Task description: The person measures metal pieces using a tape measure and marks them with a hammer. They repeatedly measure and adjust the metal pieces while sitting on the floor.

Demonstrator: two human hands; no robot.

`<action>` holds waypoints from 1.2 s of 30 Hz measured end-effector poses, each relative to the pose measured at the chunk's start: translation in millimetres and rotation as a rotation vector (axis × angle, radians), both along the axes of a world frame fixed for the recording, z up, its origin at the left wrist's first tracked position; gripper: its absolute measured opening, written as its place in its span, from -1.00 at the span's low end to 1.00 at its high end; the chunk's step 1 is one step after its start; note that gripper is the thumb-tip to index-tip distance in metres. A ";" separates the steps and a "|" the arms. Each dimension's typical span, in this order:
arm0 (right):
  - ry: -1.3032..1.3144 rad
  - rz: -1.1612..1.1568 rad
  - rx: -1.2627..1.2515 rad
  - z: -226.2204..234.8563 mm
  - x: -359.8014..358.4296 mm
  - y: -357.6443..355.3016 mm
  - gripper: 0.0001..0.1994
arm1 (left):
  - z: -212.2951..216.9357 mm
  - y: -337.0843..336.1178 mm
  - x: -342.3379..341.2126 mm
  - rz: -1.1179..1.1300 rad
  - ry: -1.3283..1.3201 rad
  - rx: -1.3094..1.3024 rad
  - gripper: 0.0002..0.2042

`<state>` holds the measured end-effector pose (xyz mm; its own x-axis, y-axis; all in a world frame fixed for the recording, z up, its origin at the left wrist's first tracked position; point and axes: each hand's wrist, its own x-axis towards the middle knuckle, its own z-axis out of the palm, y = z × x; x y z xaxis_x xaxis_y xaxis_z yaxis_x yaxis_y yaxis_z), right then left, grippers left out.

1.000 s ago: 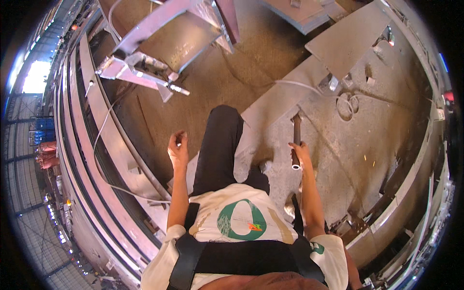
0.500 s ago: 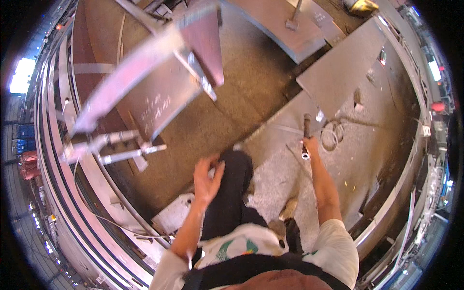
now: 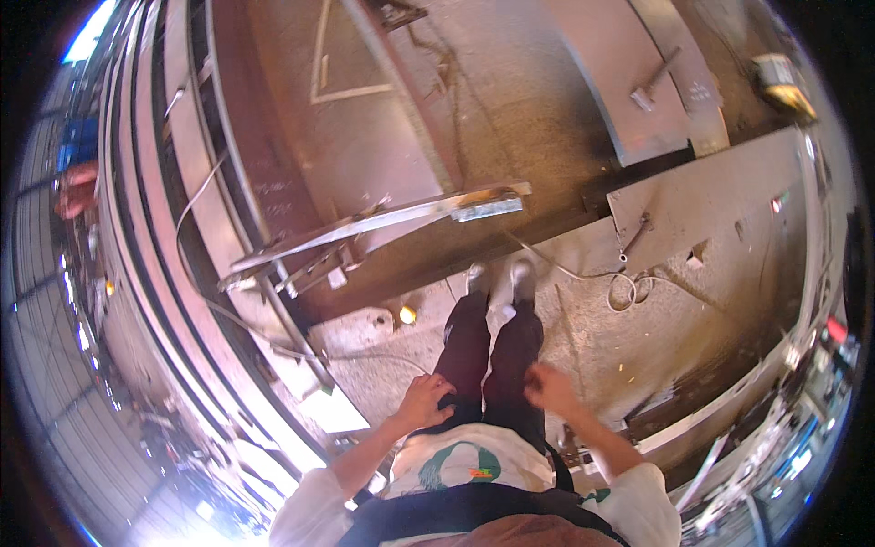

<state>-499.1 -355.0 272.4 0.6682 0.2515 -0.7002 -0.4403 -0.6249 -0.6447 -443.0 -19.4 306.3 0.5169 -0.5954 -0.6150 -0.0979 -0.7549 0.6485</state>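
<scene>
My left hand rests by my left thigh, fingers loosely curled and a little apart, with nothing seen in it. Beside my right thigh, my right hand is smeared by motion, and its fingers cannot be made out. Ahead and to the right, a dark rod with a pale hollow end lies on the floor at a flat plate's edge, out of reach of both hands. Across the space in front of me stands a large curved steel piece with a ribbed metal block at its right end.
A cable coil lies on the floor at right. Flat steel plates extend beyond it, one bearing a hammer-like tool. Long rails run along the left. A yellow round object sits by a pale plate.
The rod has left my right hand and now lies on the floor. Both hands have drawn back toward my thighs. My view has shifted, and the curved steel piece appears lower and flatter.
</scene>
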 end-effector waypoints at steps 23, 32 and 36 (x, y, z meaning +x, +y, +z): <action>0.192 0.797 -0.194 78.3 39.8 -60.9 -0.66 | 39.2 -80.1 -173.3 0.735 0.074 0.111 -0.82; 0.037 0.976 -0.013 118.8 78.4 -28.7 -0.63 | 75.0 -74.6 -214.4 0.925 0.220 -0.045 -0.77; 0.152 1.102 -0.052 85.8 109.2 -18.7 -0.76 | 31.7 -95.4 -215.6 0.795 0.591 -0.153 -0.66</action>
